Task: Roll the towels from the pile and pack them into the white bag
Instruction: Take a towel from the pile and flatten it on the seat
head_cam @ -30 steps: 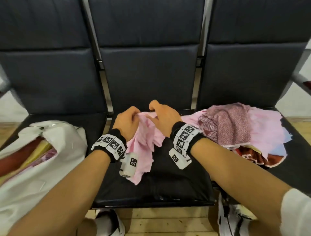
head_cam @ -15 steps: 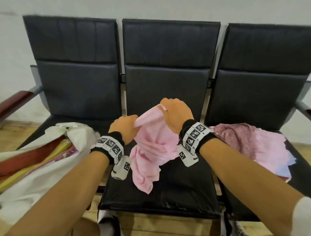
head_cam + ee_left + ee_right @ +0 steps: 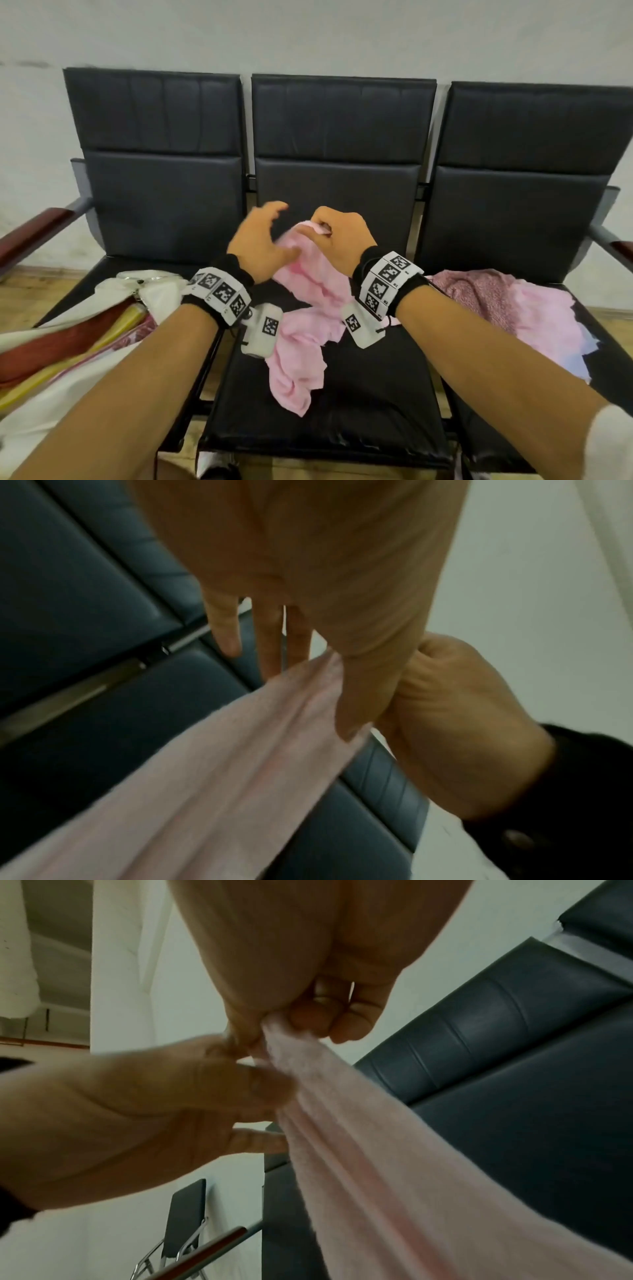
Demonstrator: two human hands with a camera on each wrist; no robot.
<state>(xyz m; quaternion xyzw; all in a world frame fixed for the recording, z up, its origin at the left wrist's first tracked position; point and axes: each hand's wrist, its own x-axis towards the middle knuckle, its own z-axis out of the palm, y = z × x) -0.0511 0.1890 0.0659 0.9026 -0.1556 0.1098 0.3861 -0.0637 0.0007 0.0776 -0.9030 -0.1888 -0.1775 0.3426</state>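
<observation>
R hand (image 3: 337, 240) pinches the top corner of a pink towel (image 3: 301, 329) w/ curled fingers, held up over the middle seat (image 3: 359, 387) of a black 3-seat bench; the wrist view shows the cloth bunched between thumb & fingertips (image 3: 308, 1018). L hand (image 3: 262, 243) sits just left of it, fingers spread wide & relaxed, gripping nothing; its thumb side touches the towel just below the R hand's pinch, and in the L wrist view straight fingers (image 3: 298, 639) lie along the cloth w/o closing round it. The towel hangs from the pinch, drapes down toward the near side, and its lower end lies crumpled on the middle seat cushion. Towel pile (image 3: 507, 305) on the right seat: a darker patterned pink piece on top at its left, pale pink ones under it & to the right, a bit of light blue at the near right edge. White bag (image 3: 44, 404) on the left seat, mouth open toward the middle, w/ red & yellow rolls (image 3: 68, 342) visible inside. Both wrists wear black bands w/ square-marker tags. Wood-topped armrests at the far left & right ends of the bench, pale wall behind, wood floor below.
</observation>
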